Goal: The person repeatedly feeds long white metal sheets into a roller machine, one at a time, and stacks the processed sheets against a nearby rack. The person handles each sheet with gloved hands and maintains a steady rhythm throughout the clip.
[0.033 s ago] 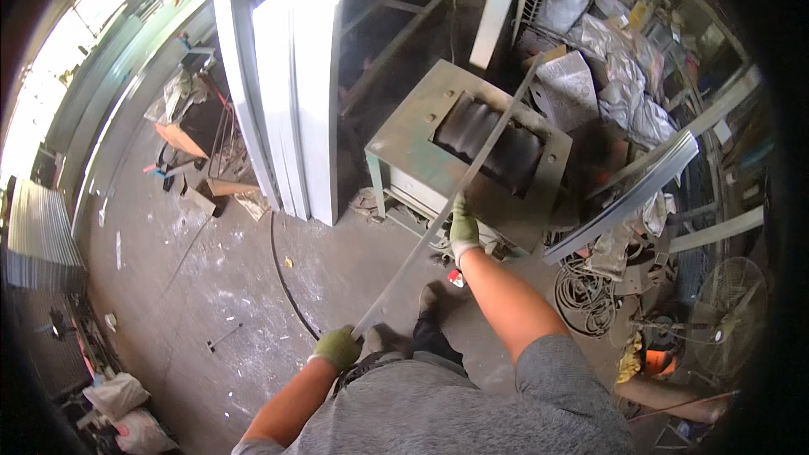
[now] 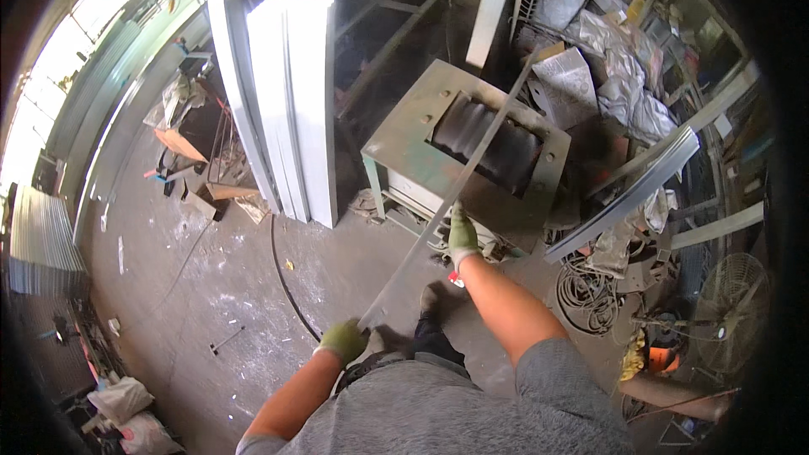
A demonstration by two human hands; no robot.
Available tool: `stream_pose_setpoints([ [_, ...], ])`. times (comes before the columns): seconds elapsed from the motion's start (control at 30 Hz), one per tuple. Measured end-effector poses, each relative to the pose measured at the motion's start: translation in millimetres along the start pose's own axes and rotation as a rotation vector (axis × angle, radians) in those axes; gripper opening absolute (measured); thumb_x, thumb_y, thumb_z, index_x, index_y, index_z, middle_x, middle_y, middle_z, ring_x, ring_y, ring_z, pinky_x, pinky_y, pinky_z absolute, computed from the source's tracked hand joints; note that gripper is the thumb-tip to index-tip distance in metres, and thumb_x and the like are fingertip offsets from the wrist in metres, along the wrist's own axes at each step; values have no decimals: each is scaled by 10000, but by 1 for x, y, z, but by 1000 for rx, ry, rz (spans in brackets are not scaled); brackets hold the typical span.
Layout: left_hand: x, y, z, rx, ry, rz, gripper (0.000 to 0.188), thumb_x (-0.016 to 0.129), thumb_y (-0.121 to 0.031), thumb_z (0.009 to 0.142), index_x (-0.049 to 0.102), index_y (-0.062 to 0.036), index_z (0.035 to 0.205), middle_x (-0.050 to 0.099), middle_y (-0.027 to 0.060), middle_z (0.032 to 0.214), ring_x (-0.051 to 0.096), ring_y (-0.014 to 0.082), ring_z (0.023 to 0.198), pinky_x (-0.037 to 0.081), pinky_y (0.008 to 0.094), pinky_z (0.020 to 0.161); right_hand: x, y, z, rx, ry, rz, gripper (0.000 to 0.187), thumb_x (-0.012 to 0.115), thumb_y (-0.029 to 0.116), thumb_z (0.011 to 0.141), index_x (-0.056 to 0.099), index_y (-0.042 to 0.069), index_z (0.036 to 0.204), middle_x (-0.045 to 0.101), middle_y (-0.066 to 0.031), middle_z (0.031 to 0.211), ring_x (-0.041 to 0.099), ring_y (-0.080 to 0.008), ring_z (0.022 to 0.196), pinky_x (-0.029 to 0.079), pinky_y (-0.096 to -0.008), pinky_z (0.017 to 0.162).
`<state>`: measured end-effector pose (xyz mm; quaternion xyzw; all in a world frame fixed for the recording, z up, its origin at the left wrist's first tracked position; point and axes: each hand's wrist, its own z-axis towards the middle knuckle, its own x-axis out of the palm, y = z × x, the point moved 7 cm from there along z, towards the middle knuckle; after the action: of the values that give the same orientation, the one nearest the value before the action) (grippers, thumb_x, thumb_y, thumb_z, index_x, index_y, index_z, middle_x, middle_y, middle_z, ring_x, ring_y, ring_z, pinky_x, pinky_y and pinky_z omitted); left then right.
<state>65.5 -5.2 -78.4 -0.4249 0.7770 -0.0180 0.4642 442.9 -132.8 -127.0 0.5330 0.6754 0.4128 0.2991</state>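
Note:
A long, thin metal strip [image 2: 406, 265] slants from near my waist up and away to the right. Its far part lies across a green-grey machine table [image 2: 404, 125], passing over the dark ribbed rollers [image 2: 487, 140] in the table's opening. My left hand [image 2: 344, 341], in a green work glove, is closed around the strip's near end. Farther along, my right hand [image 2: 463, 236], gloved alike, is at the strip's right side by the table's front edge. Its thumb side points forward, and its fingers curl in against the strip, partly hidden.
Tall white metal panels [image 2: 293, 109] stand left of the machine. A dark hose [image 2: 282, 274] crosses the floor. At right are a bent metal profile [image 2: 628, 194], coiled cable [image 2: 586, 295] and a fan [image 2: 731, 312]. Stacked sheets [image 2: 46, 240] stand far left.
My left hand has shifted slightly right and forward with the strip's near end. My right hand sits a little nearer to me along the strip.

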Motion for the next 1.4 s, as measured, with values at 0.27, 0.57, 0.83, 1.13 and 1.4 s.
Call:
stream_pose_setpoints([
  [0.27, -63, -175, 212, 184, -21, 183, 481, 455, -379, 1099, 778, -29, 1037, 770, 307, 1049, 749, 515, 985, 605, 584, 902, -159, -183, -66, -193, 26, -738, 745, 482, 680, 1081, 727, -4, 1245, 786, -193, 1029, 764, -297, 878, 587, -434, 773],
  [0.57, -109, -336, 364, 365, -57, 486, 427, 574, -387, 1069, 781, -19, 1133, 797, 252, 1044, 793, 411, 975, 627, 516, 867, -418, -200, -138, 522, -251, -909, 692, 360, 542, 1125, 744, -27, 1216, 704, -314, 1331, 639, -502, 1269, 505, -581, 1080],
  [0.83, -126, -374, 380, 426, 47, 594, 357, 576, -323, 1017, 812, -57, 997, 818, 194, 1005, 809, 358, 961, 622, 496, 858, -394, -242, -90, 176, 47, -1153, 540, 413, 441, 1124, 744, 22, 1205, 713, -263, 1335, 644, -465, 1252, 510, -570, 1089],
  [1.13, -68, -266, 253, 544, 97, 861, 349, 545, -232, 1056, 804, -8, 1121, 805, 250, 1054, 799, 417, 1007, 638, 521, 884, -296, -194, -64, -12, 25, -847, 443, 621, 478, 1066, 752, 67, 1171, 745, -77, 951, 694, -219, 795, 554, -420, 736],
  [1.4, -4, -70, 99, 31, 56, 68, 482, 560, -454, 1038, 753, -12, 1047, 755, 318, 1032, 722, 533, 1046, 576, 613, 909, -189, -156, -67, 230, 368, -514, 366, 602, 344, 1080, 695, 50, 1278, 756, -184, 1205, 747, -347, 1050, 577, -472, 902],
])
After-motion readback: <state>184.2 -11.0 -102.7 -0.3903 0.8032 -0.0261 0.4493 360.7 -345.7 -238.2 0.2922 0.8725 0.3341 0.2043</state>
